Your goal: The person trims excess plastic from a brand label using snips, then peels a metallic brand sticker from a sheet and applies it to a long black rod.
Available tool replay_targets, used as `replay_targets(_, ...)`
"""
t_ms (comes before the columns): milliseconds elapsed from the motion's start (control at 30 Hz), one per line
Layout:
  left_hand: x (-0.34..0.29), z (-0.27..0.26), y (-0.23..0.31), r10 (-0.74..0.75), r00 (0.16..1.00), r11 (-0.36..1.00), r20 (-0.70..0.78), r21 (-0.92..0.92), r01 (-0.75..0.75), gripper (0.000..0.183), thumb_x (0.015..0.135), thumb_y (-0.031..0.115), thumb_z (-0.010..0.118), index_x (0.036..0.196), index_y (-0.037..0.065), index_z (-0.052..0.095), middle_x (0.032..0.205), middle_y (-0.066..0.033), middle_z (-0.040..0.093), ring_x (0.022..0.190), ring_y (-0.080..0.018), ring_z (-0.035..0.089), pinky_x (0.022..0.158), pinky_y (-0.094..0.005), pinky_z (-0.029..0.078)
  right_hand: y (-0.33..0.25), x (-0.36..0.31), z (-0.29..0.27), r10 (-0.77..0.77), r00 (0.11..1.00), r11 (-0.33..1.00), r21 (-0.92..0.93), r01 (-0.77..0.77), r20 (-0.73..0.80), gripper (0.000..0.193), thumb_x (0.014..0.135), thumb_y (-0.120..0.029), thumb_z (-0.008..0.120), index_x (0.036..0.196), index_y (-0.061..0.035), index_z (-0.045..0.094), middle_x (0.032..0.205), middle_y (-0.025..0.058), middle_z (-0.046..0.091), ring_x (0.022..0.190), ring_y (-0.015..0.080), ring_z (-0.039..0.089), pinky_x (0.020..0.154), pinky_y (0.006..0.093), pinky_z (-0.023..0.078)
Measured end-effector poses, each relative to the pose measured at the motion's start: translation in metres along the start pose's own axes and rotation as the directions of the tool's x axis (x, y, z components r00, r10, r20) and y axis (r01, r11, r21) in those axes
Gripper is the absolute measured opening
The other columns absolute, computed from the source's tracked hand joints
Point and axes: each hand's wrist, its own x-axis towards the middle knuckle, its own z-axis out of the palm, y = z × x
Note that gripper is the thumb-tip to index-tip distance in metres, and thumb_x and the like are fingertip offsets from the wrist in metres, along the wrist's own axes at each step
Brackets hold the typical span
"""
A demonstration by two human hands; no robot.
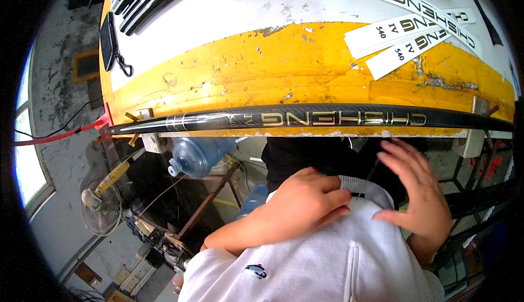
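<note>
My left hand point(314, 199) is at my waist over the white shirt point(284, 264), its fingers curled in. Whatever may be in its grip is hidden. To its right my right hand point(413, 184) hovers with fingers apart and nothing in it, beside the dark trousers point(305, 157). Beyond both hands a long glossy black tapered pole point(218, 120) with gold lettering lies crosswise along the table's near edge. It rests at a left metal bracket point(154, 142) and a right metal bracket point(468, 143). Neither hand touches the pole.
Lettered white decal strips point(376, 34) overlap at the far right of the yellow-and-white table point(229, 78). Several black tubes point(147, 1) lie at the far left, near a black phone-like object with a strap point(108, 40). Below are a blue water jug point(199, 157) and a fan point(102, 206).
</note>
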Motion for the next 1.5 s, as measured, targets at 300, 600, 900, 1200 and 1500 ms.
replay_targets(300,-0.008,-0.004,0.007,0.024,0.999,0.999,-0.035,-0.029,-0.025,0.018,0.069,0.019,0.068,0.08,0.009,0.058,0.076,-0.0052,0.057,0.068,-0.0243,0.057,0.061,-0.0355,0.046,-0.015,0.03,0.027,-0.304,0.952,0.894,0.354,0.273,0.033,0.069,0.062,-0.03,0.077,0.12,-0.0038,0.048,0.101,0.0116,0.058,0.095,0.0264,0.057,0.089,0.0402,0.04)
replay_targets(600,-0.019,-0.015,-0.002,0.033,0.982,0.987,-0.188,-0.151,-0.062,0.019,0.068,0.016,0.07,0.08,0.007,0.058,0.067,-0.0066,0.053,0.061,-0.0254,0.055,0.055,-0.0356,0.043,-0.025,0.031,0.025,-0.071,0.997,0.866,0.498,0.041,0.041,0.024,0.066,-0.013,0.074,0.082,-0.0025,0.061,0.067,0.0059,0.058,0.055,0.0134,0.055,0.049,0.0247,0.044)
replay_targets(900,-0.026,-0.031,-0.007,-0.028,0.979,0.98,-0.202,-0.198,-0.013,0.019,0.066,0.011,0.074,0.076,0.005,0.059,0.066,-0.0061,0.056,0.056,-0.0244,0.053,0.05,-0.0336,0.039,-0.036,0.03,0.015,0.068,0.997,0.852,0.522,-0.047,-0.021,0.014,0.069,-0.008,0.071,0.077,-0.0011,0.061,0.063,0.0053,0.059,0.051,0.0107,0.053,0.047,0.0231,0.041)
replay_targets(1200,-0.016,-0.037,-0.001,-0.192,0.967,0.958,-0.167,-0.246,0.148,0.017,0.07,0.011,0.071,0.08,0.004,0.059,0.069,-0.009,0.056,0.058,-0.023,0.055,0.052,-0.0305,0.042,-0.037,0.028,0.012,0.174,0.979,0.826,0.557,-0.087,-0.106,0.011,0.072,-0.008,0.069,0.075,-0.0019,0.061,0.062,0.005,0.059,0.05,0.0092,0.052,0.046,0.0225,0.04)
replay_targets(1500,-0.02,-0.036,-0.003,-0.333,0.93,0.794,-0.153,-0.578,0.189,0.015,0.079,0.011,0.067,0.081,-0.001,0.058,0.068,-0.0059,0.056,0.056,-0.0117,0.05,0.051,-0.0246,0.039,-0.037,0.021,0.014,0.297,0.948,0.451,0.892,-0.029,-0.119,0.011,0.079,-0.01,0.062,0.079,-0.0022,0.053,0.064,-0.0025,0.05,0.054,0.0033,0.043,0.051,0.0171,0.034)
